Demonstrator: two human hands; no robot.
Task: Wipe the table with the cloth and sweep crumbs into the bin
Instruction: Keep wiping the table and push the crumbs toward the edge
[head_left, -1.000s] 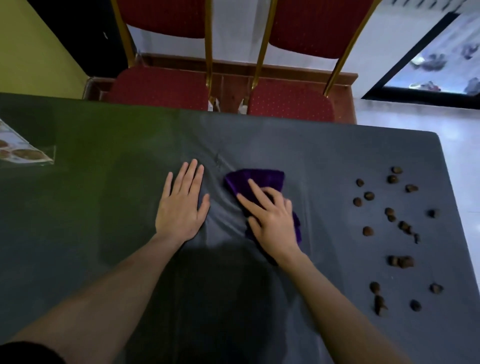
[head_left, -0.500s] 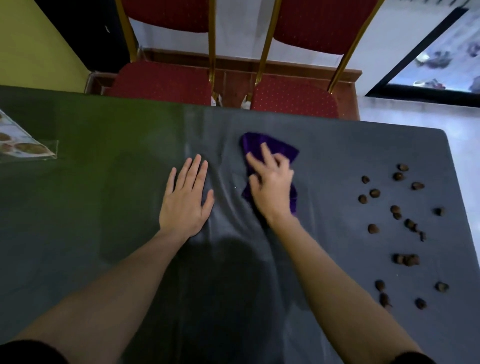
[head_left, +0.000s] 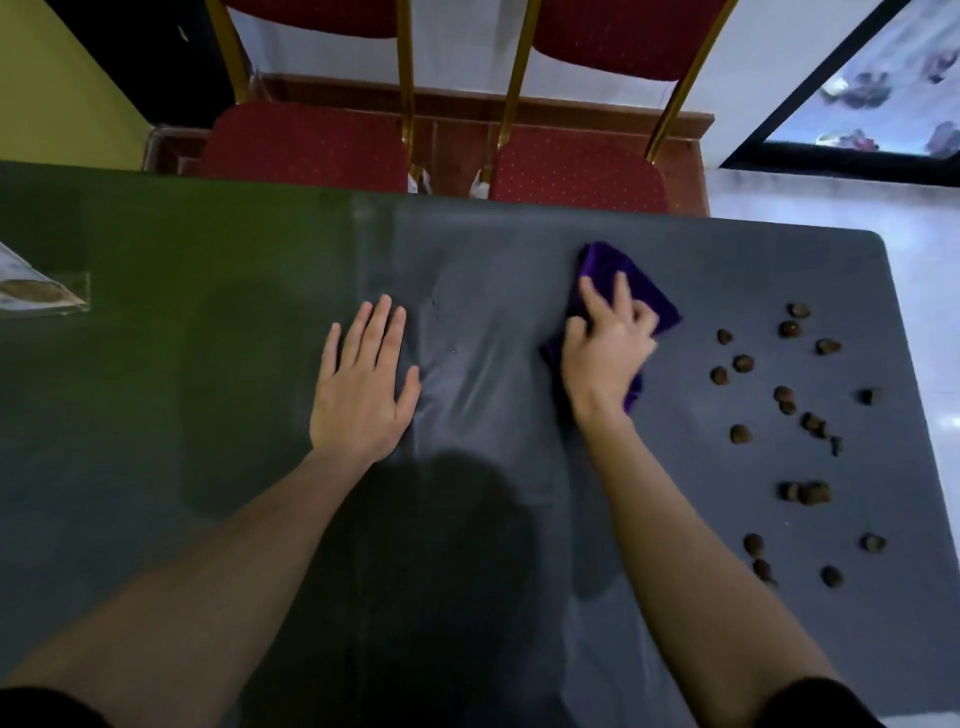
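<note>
A purple cloth (head_left: 655, 303) lies on the dark grey tablecloth (head_left: 498, 249), right of centre. My right hand (head_left: 605, 348) presses down on it, blurred by motion, the first two fingers stretched forward and the outer fingers bent into the fabric. My left hand (head_left: 363, 384) rests flat on the tablecloth with straight, spread fingers, left of the cloth and apart from it. Several brown crumbs (head_left: 789, 400) are scattered over the right part of the table, the nearest a short way right of the cloth.
Two red chairs with gold frames (head_left: 306, 140) (head_left: 576, 166) stand at the table's far edge. A clear packet with brown contents (head_left: 36, 296) lies at the far left. The table's right edge (head_left: 919, 415) borders a white floor. Wrinkles bunch the tablecloth between my hands.
My right hand has slid the cloth away from me and then rightward, closer to the crumbs. Its fingers have bent. The left hand has stayed flat in place.
</note>
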